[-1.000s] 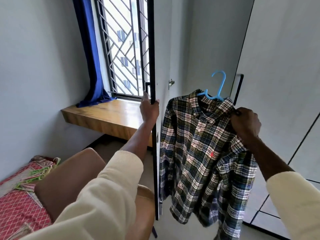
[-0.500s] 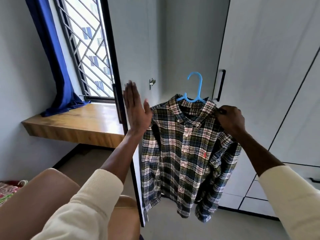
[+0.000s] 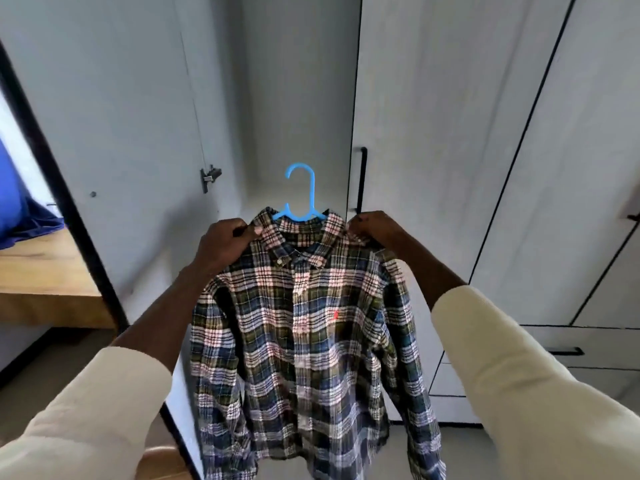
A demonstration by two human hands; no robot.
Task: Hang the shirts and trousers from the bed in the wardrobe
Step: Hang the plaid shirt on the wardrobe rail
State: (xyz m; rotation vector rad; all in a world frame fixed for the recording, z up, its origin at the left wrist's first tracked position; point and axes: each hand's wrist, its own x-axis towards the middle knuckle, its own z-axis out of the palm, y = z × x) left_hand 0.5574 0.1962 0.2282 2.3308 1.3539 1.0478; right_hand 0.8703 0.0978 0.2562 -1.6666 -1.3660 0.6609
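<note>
A plaid shirt (image 3: 304, 327) hangs on a blue plastic hanger (image 3: 300, 192) in front of the open wardrobe compartment (image 3: 298, 98). My left hand (image 3: 221, 245) grips the shirt's left shoulder beside the collar. My right hand (image 3: 375, 230) grips the right shoulder. The hanger's hook points up, free of any rail. The wardrobe's rail is out of view, and the inside shows only bare grey walls.
The opened wardrobe door (image 3: 114, 140) stands at the left, its dark edge running down toward the floor. A shut door with a black handle (image 3: 362, 178) is at the right, drawers (image 3: 561, 351) below it. A wooden ledge (image 3: 38, 271) and blue curtain (image 3: 17, 209) lie far left.
My left hand left the door and took hold of the shirt's left shoulder. The view swung right to face the open compartment, with the shirt now held square in front of it.
</note>
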